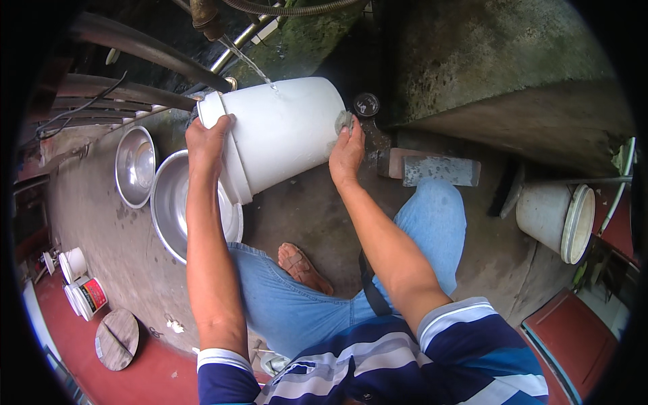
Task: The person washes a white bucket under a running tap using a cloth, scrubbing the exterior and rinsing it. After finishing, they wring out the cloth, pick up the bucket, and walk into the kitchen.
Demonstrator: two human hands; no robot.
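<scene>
A white plastic bucket [283, 131] is tipped on its side in front of me, its rim end to the left. My left hand [206, 139] grips the rim, thumb on the outer wall. At the base end my right hand [348, 152] presses a greyish scrubbing pad [343, 120] against the bucket. Water [248, 62] runs from a tap [206, 20] onto the upper side of the wall. The inside of the bucket is hidden from view.
Two metal basins [135, 166] [169, 202] stand at the left, the nearer partly behind my left forearm. A dark round lid [366, 105] lies beyond the base. Bricks [440, 170] rest by my knee, below a concrete ledge [506, 106]. Another bucket [544, 215] is at the right.
</scene>
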